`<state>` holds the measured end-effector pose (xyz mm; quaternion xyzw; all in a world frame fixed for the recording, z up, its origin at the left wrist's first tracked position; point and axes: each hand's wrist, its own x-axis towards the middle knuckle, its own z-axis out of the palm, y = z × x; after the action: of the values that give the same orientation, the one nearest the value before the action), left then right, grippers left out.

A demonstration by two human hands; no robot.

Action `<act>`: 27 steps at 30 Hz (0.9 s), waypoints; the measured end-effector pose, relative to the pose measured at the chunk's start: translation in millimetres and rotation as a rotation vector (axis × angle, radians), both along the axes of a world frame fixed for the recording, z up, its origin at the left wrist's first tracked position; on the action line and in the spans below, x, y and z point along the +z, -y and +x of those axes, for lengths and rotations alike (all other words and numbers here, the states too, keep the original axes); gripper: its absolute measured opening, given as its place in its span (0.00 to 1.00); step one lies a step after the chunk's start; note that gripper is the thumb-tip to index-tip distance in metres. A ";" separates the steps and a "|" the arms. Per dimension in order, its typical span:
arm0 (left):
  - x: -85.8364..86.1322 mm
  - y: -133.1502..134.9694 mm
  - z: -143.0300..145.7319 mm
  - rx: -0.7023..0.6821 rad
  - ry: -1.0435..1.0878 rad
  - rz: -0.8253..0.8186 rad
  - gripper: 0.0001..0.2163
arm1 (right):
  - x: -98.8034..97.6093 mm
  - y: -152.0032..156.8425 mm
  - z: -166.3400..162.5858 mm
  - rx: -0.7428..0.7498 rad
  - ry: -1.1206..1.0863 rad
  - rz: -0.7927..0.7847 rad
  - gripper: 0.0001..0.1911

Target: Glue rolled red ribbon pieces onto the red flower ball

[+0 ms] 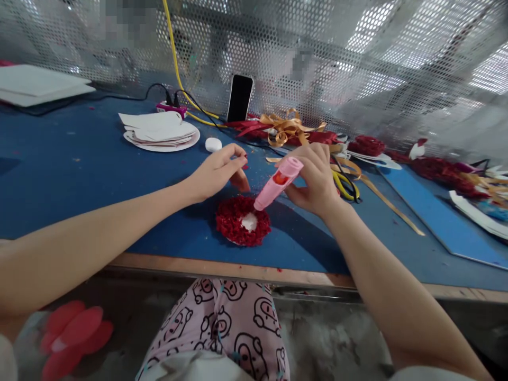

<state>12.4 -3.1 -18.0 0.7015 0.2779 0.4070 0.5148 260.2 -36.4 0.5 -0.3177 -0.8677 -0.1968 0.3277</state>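
— What is held?
— The right hand [313,180] curls its fingers around a pink tool [273,190], tip at the red ruffled disc [230,219]. The left hand [216,172], half curled, is just beyond the disc; I cannot tell if it holds something.
— And around?
— Under the disc is blue tabletop [107,196]; far beyond it, a phone [240,98] and perforated screen [262,53].

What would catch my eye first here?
Probably the shaggy dark red disc with a white centre, near the front edge of the blue table. Above it, the right hand holds a bright pink tool angled down toward it. Behind, a dark-screened phone stands near tangled golden ribbons.
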 end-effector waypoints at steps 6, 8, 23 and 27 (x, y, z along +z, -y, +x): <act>-5.3 -1.4 0.0 -0.141 -0.066 0.015 0.07 | 0.7 -1.0 -3.7 0.041 0.020 0.123 0.05; -5.1 -1.2 -0.2 -0.147 -0.076 0.019 0.06 | 0.8 -0.9 -4.0 0.049 0.038 0.131 0.05; -10.2 -4.6 -0.9 -0.149 -0.086 0.018 0.08 | 1.8 2.2 -2.9 0.033 0.049 0.105 0.11; -11.4 -5.7 -1.4 -0.146 -0.095 0.033 0.08 | 2.1 2.8 -3.0 0.033 0.053 0.104 0.10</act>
<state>11.0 2.6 -29.4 0.7467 0.2434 0.3395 0.5177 257.2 -39.2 2.6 -0.2804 -0.8699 -0.2444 0.3238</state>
